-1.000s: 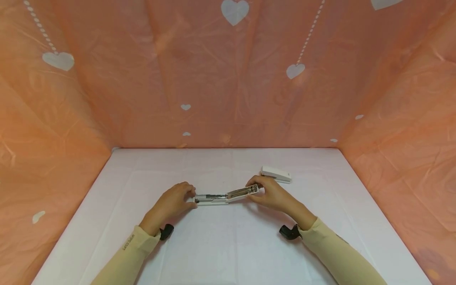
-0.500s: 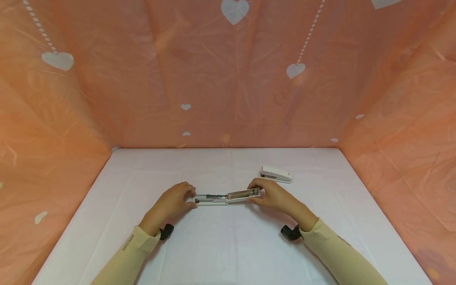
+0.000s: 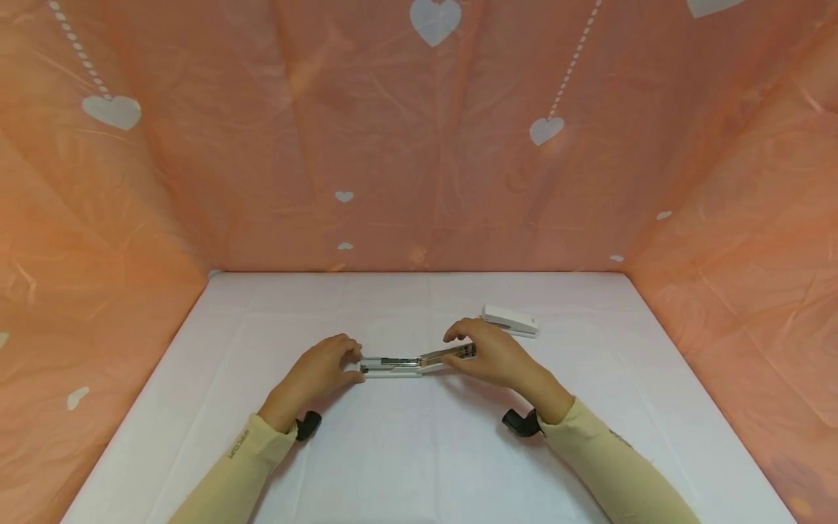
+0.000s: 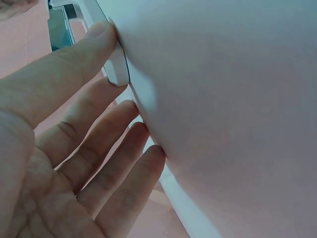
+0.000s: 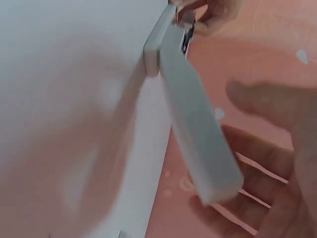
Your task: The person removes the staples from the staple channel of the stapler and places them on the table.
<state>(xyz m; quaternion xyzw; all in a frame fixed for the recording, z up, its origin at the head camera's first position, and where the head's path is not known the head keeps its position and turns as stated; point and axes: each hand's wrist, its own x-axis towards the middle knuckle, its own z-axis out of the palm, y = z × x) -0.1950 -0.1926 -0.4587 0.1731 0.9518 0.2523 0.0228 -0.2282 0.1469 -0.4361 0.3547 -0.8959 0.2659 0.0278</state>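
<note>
Stapler (image 3: 393,375), smooth, white and boxy, is lying unfolded, left hand (image 3: 324,366) pinching its base (image 4: 118,70), right hand (image 3: 500,356) curving around its cover (image 5: 200,134), fingers apart.

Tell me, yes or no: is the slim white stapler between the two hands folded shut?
No, the slim white stapler is opened out, its cover swung back toward the right hand and its silver metal rail bared.
</note>
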